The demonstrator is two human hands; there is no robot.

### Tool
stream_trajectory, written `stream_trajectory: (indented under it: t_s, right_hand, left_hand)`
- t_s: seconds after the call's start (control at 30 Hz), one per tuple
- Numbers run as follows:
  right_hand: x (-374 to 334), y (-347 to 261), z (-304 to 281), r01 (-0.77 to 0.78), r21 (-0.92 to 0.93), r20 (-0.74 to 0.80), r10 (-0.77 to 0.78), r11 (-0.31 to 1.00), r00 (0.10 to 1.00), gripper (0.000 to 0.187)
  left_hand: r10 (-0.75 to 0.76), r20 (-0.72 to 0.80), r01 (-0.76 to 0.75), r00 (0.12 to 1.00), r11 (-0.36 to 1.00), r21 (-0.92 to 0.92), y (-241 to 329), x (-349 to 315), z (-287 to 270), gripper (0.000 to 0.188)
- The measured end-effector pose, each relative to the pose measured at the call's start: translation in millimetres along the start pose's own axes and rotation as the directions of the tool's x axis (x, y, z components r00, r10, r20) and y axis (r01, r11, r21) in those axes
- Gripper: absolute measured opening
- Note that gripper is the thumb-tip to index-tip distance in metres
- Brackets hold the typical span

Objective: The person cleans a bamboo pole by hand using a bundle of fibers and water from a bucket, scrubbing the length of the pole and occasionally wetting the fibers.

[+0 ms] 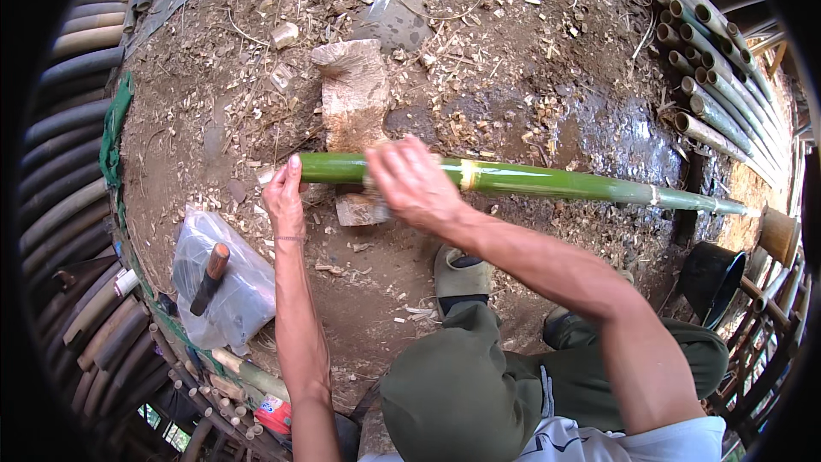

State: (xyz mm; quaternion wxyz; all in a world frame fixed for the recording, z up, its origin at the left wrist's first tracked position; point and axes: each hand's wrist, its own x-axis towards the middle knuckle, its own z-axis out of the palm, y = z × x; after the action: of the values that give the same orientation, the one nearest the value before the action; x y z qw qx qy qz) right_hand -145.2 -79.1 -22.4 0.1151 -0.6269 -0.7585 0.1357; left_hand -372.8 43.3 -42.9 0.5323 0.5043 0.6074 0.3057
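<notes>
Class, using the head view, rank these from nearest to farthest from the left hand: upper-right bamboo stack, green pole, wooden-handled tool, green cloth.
1. Green pole: touching the left hand.
2. Wooden-handled tool: lower left, on the plastic bag.
3. Green cloth: upper left.
4. Bamboo stack: upper right.

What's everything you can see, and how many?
Long pole: one, green, across the middle
Wooden block: one, pale brown, beneath the pole
Stone: one, grey, top middle
Plastic bag: one, clear, left
Tool: one, brown and dark, on bag
Stacked poles: many, brown and green, left and upper right
Bucket: one, black, lower right
Wood chips: many, pale, ground
Cloth: one, green, left
Trousers: one pair, green, bottom
Left hand: one, bare, pole's left end
Right hand: one, bare, on pole
</notes>
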Motion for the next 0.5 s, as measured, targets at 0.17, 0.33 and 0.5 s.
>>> stream_trajectory:
  t_s: [0.17,0.33,0.5]
  right_hand:
    - [36,-16,0,0.004,0.131,-0.262,0.03,0.991,0.965,0.041]
    - [-123,90,-37,-0.002,-0.042,-0.138,-0.004,0.999,0.99,0.041]
    - [-330,228,-124,-0.311,-0.23,0.134,0.347,0.922,0.928,0.044]
  left_hand:
    - [-0.143,-0.008,0.138,0.99,0.935,0.326,19,34,9,0.042]
    - [-0.168,0.004,0.148,0.986,0.88,0.451,12,45,-10,0.044]
    - [0.371,0.066,-0.116,0.926,0.114,0.987,85,-23,89,0.057]
